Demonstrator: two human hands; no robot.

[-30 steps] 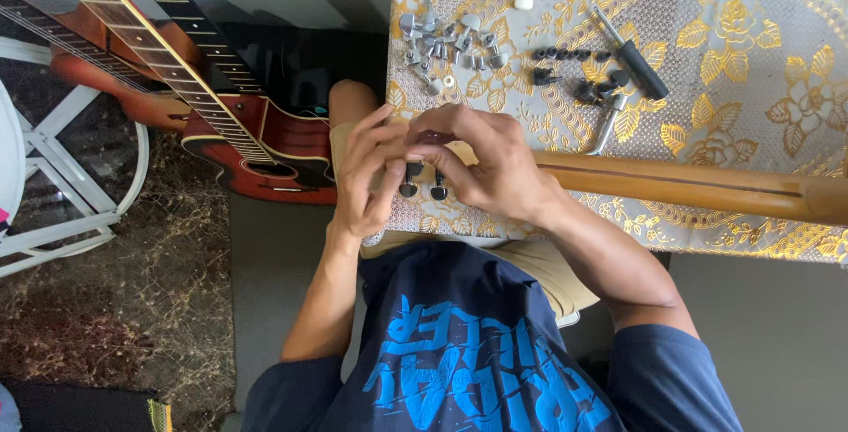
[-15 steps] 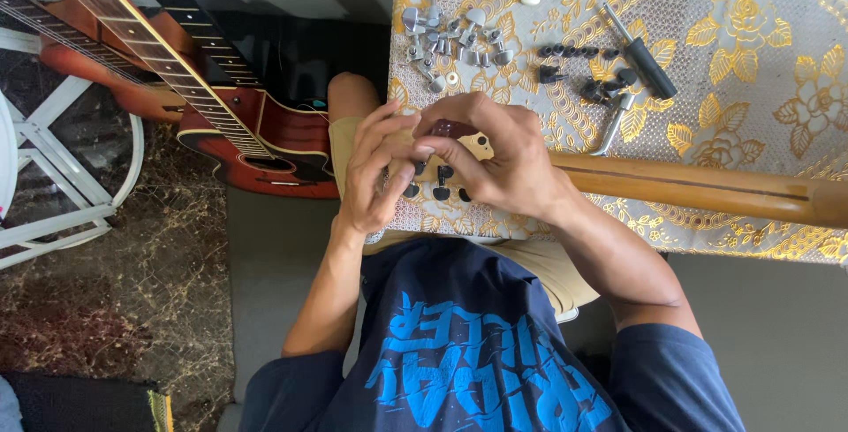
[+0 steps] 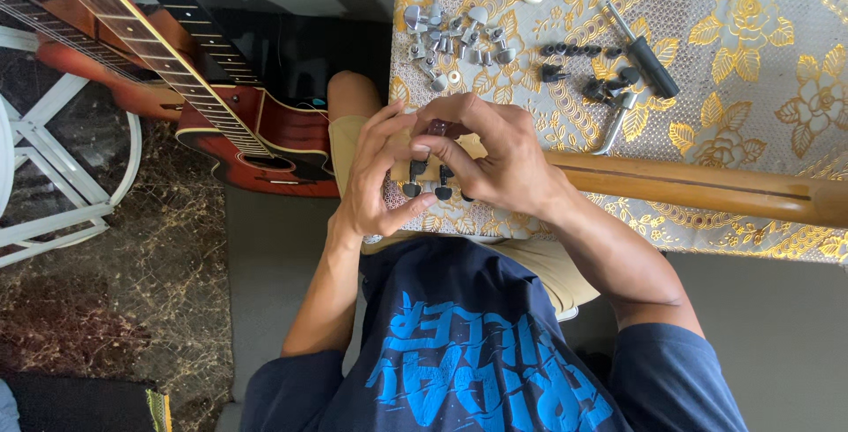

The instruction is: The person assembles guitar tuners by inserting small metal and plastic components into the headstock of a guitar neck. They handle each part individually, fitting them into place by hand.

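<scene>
A wooden guitar neck point(image 3: 707, 186) lies across the near edge of the table, its headstock under both my hands. Black tuner pegs point(image 3: 415, 190) stick out below the headstock. My left hand point(image 3: 375, 180) wraps the headstock's left end, fingers curled on top and thumb by the pegs. My right hand point(image 3: 499, 158) covers the headstock from the right. Its thumb and forefinger pinch a small dark part point(image 3: 439, 126), and my left fingertips touch that part too. Most of the headstock is hidden by my hands.
The gold floral tablecloth point(image 3: 760, 8) carries several silver tuning machines point(image 3: 450, 39), small black parts point(image 3: 583, 50), a black-handled screwdriver point(image 3: 643, 54) and a metal tool point(image 3: 616, 120). A red acoustic guitar point(image 3: 265, 145) leans at left, beside a white frame point(image 3: 53, 185).
My fingers have shifted a little on the headstock, and the small dark part now shows between the fingertips. The neck and the loose parts have not moved.
</scene>
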